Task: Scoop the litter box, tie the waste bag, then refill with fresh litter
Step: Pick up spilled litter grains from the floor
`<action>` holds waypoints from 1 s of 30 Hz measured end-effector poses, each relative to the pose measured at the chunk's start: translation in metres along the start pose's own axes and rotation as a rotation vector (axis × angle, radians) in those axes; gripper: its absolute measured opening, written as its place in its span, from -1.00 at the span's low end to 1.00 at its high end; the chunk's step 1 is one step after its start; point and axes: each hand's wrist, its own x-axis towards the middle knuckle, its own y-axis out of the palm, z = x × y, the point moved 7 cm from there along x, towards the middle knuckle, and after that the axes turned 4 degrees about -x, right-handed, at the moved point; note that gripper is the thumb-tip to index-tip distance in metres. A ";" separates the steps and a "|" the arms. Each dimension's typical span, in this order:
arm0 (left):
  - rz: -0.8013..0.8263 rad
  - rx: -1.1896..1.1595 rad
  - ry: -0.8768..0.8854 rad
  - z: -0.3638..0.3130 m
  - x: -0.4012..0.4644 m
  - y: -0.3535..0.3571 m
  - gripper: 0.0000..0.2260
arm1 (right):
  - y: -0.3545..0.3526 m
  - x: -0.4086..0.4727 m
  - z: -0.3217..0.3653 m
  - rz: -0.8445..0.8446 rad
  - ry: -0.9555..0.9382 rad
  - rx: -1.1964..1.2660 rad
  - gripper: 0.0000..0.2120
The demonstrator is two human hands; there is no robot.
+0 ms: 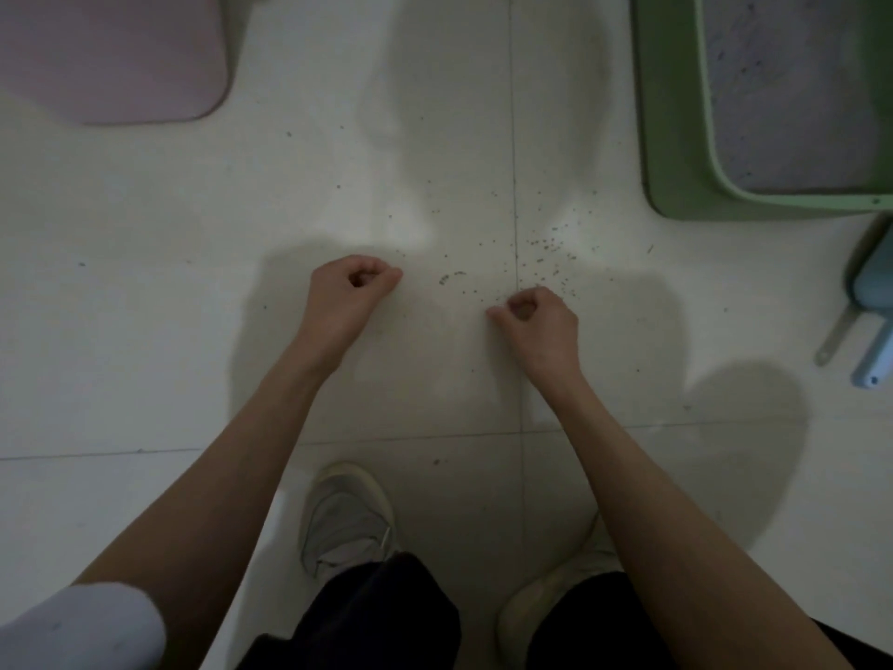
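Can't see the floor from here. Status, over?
Left hand and right hand both curled shut, empty, low over tile. Litter box far right, untouched. Spilled grains between hands. Scoop lying right.

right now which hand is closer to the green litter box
Right. The right hand is curled over the floor below and left of the litter box, beside the spilled granules. The left hand sits farther left, across the tile seam.

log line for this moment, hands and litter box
left hand fisted, empty | right hand fisted, empty | litter box untouched | spilled litter on floor
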 end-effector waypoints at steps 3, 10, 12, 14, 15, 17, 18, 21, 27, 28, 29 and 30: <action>0.056 -0.478 -0.185 0.011 -0.010 0.010 -0.85 | 0.007 0.005 0.008 0.017 -0.065 -0.099 -0.71; 0.077 -0.560 -0.238 0.010 -0.007 0.025 -0.78 | 0.014 0.003 0.018 0.053 -0.153 -0.230 -0.82; 0.087 -0.171 -0.131 0.005 -0.001 0.030 -0.84 | 0.011 0.007 0.020 0.045 -0.147 -0.188 -0.83; 0.095 0.311 0.083 -0.007 0.001 0.039 -0.93 | 0.009 0.010 0.025 0.031 -0.155 -0.144 -0.82; 0.088 0.447 0.182 -0.012 0.001 0.044 -0.89 | 0.009 0.011 0.028 0.034 -0.166 -0.133 -0.81; 0.090 0.551 0.319 -0.015 0.000 0.055 -0.83 | 0.010 0.016 0.034 0.046 -0.182 -0.127 -0.79; 0.078 0.580 0.360 -0.016 0.000 0.058 -0.81 | 0.010 0.018 0.036 0.050 -0.186 -0.131 -0.78; 0.039 0.589 0.397 -0.013 0.005 0.060 -0.80 | 0.011 0.023 0.043 0.047 -0.223 -0.155 -0.78; 0.010 0.597 0.430 -0.020 0.010 0.065 -0.86 | 0.015 0.029 0.055 0.087 -0.341 -0.228 -0.79; 0.015 0.611 0.432 -0.020 0.011 0.066 -0.87 | 0.016 0.029 0.055 0.096 -0.357 -0.244 -0.80; 0.020 0.623 0.440 -0.021 0.011 0.067 -0.87 | 0.016 0.029 0.055 0.103 -0.371 -0.256 -0.80; 0.026 0.637 0.451 -0.021 0.011 0.068 -0.87 | 0.016 0.029 0.054 0.107 -0.382 -0.264 -0.80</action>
